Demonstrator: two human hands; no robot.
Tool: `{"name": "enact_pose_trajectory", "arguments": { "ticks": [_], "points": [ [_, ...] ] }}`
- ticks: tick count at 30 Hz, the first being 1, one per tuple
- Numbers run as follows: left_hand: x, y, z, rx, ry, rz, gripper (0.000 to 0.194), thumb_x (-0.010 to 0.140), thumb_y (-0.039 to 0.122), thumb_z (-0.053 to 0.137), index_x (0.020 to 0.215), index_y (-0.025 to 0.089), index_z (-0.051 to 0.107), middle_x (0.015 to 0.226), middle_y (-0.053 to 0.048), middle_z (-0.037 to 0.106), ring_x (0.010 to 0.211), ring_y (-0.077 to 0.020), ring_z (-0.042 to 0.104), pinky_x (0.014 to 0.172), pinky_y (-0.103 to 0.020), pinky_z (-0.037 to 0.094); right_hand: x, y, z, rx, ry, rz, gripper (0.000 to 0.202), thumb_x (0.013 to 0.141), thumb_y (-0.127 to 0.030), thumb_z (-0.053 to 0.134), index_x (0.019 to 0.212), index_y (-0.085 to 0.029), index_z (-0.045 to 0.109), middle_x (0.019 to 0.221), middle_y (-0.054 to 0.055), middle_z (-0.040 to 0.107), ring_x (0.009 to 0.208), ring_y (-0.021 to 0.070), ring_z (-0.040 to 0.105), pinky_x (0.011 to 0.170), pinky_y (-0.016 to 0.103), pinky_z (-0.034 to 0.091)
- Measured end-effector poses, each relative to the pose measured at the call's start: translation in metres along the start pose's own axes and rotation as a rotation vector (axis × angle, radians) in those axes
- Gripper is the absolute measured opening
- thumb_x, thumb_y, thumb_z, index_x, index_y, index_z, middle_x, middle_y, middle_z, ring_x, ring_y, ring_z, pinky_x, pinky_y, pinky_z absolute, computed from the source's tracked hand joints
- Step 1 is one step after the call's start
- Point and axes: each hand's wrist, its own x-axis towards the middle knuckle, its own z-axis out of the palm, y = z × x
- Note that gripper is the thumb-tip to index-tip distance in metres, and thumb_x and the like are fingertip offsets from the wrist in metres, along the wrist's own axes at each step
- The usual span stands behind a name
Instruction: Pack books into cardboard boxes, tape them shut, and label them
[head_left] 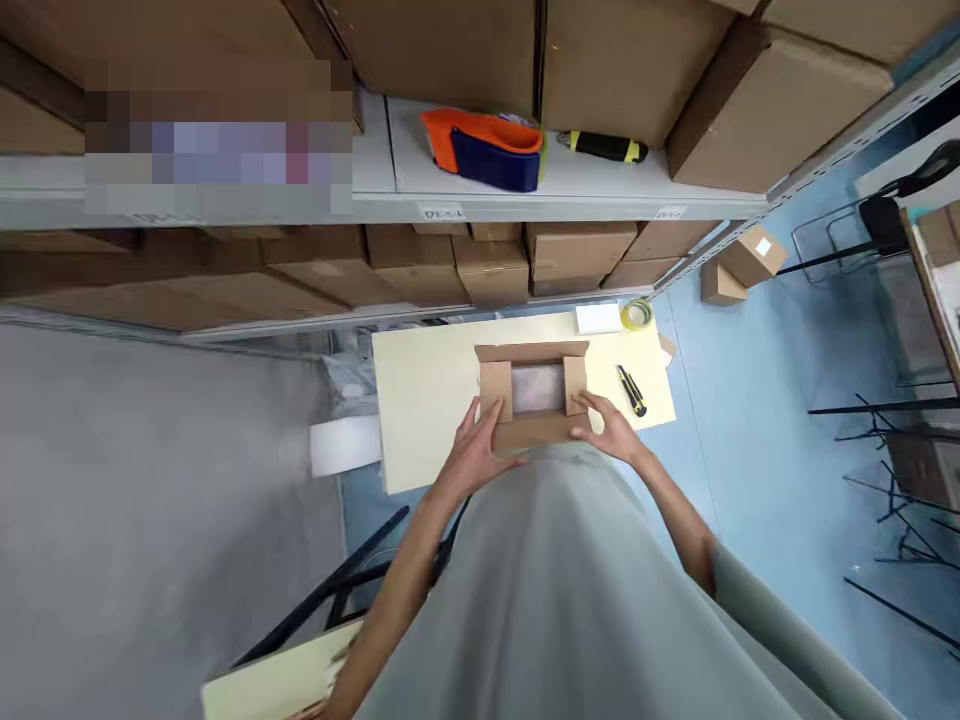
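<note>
A small cardboard box [534, 430] stands on the pale yellow tabletop, close against my body. Its far and near flaps are spread outward, while the two short side flaps lie inward over the opening. Between them shows a pale, whitish content [537, 387] that I cannot make out. My left hand [480, 445] grips the box's left side, fingers on the left flap and thumb along the near edge. On the opposite side my right hand [606, 425] holds the right flap and near corner between fingers and thumb.
The yellow table [427, 400] carries a box cutter [632, 390], a tape roll [637, 314] and a white box [598, 319]. Above stands a shelf with cartons, an orange-and-blue tape dispenser [487, 150] and another cutter [604, 146]. A white roll [345, 446] sits left of the table.
</note>
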Motion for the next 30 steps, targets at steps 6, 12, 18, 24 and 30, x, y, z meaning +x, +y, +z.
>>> {"name": "enact_pose_trajectory", "arguments": {
  "ticks": [6, 12, 18, 24, 30],
  "points": [
    [0.008, -0.014, -0.008, -0.092, 0.114, -0.005, 0.095, 0.091, 0.047, 0.081, 0.174, 0.025, 0.039, 0.167, -0.012, 0.060, 0.168, -0.0377, 0.037, 0.133, -0.056, 0.041, -0.003, 0.011, -0.002, -0.187, -0.069, -0.066, 0.090, 0.095, -0.035, 0.086, 0.173, -0.025, 0.044, 0.168, 0.018, 0.058, 0.166, 0.0379, 0.042, 0.134, 0.061, 0.042],
    [0.040, -0.022, -0.022, -0.225, 0.310, -0.166, 0.098, 0.093, 0.050, 0.082, 0.175, 0.028, 0.034, 0.141, -0.013, 0.075, 0.134, -0.0334, 0.071, 0.115, -0.052, 0.058, 0.032, 0.021, -0.017, 0.021, 0.074, -0.002, 0.065, 0.105, -0.038, 0.067, 0.168, -0.028, 0.050, 0.147, 0.014, 0.072, 0.135, 0.0315, 0.071, 0.118, 0.055, 0.059],
    [0.082, -0.030, -0.033, -0.144, 0.426, -0.073, 0.137, 0.076, 0.044, 0.097, 0.181, 0.026, 0.011, 0.176, -0.024, 0.039, 0.156, -0.0410, 0.052, 0.125, -0.058, 0.049, 0.094, 0.026, -0.037, 0.054, 0.186, 0.055, 0.108, 0.092, -0.037, 0.082, 0.181, -0.028, 0.021, 0.175, 0.020, 0.044, 0.149, 0.0372, 0.059, 0.117, 0.058, 0.057],
    [0.083, -0.016, -0.047, 0.017, 0.359, 0.117, 0.105, 0.089, 0.039, 0.087, 0.177, 0.024, 0.030, 0.170, -0.020, 0.050, 0.166, -0.0427, 0.038, 0.134, -0.067, 0.036, 0.099, 0.011, -0.041, 0.012, 0.201, -0.030, 0.077, 0.095, -0.038, 0.082, 0.165, -0.024, 0.052, 0.157, 0.017, 0.064, 0.147, 0.0352, 0.060, 0.128, 0.057, 0.048],
    [0.054, -0.020, -0.037, 0.005, 0.409, 0.102, 0.041, 0.100, 0.044, 0.074, 0.138, 0.028, 0.072, 0.157, -0.014, 0.062, 0.162, -0.0389, 0.043, 0.132, -0.064, 0.041, 0.061, 0.010, -0.025, 0.019, 0.243, -0.036, 0.033, 0.105, -0.050, 0.069, 0.126, -0.025, 0.073, 0.159, 0.016, 0.062, 0.151, 0.0335, 0.058, 0.129, 0.055, 0.047]
  ]
}}
